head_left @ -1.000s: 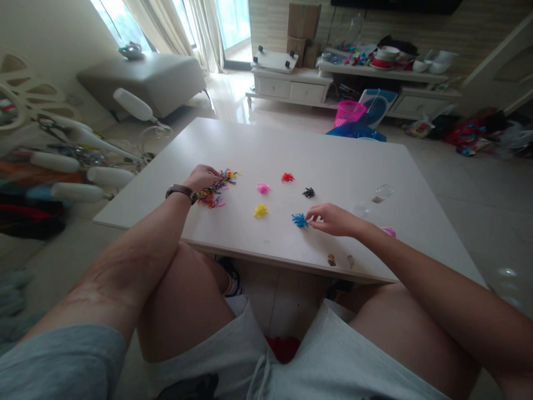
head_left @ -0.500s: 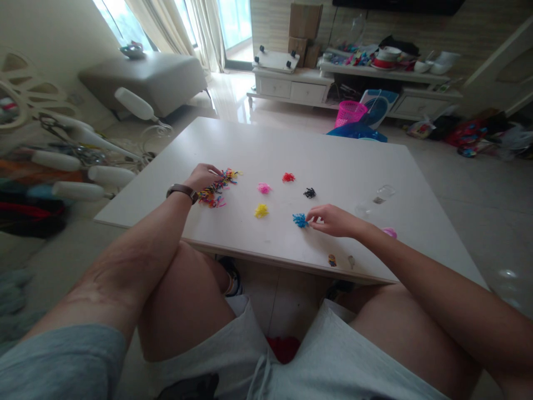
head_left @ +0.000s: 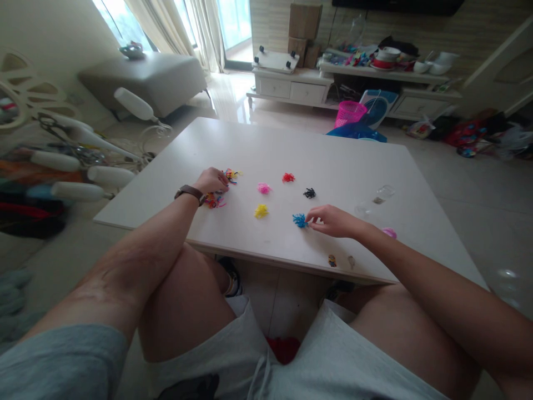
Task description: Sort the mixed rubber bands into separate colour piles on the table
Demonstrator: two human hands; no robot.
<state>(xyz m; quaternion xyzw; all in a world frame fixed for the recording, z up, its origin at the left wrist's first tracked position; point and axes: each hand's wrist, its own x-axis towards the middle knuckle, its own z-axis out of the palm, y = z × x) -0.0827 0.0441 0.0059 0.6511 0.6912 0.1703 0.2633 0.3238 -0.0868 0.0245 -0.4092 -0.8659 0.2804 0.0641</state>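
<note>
Two hands, two targets. Left hand (head_left: pixel 212 179) sits over the mixed-colour heap of thin strips (head_left: pixel 215 200): part shows past its fingertips, part on its near side, so the heap's long axis runs under the hand, far end off to the right. Left fingers curled down; can't tell if they grip a strip.

Right hand (head_left: pixel 328 220) is at the blue pile (head_left: pixel 298 220), which lies directly left of its fingertips, touching or just beside. Roundish clump, no clear long axis. Fingers half-curled; can't tell if pinching.

Pink pile (head_left: pixel 264 189) and yellow pile (head_left: pixel 261 211) lie right of the left hand and nearer it. Black pile (head_left: pixel 309 193) is just beyond the right hand, slightly left; red pile (head_left: pixel 288 178) farther out that way.
</note>
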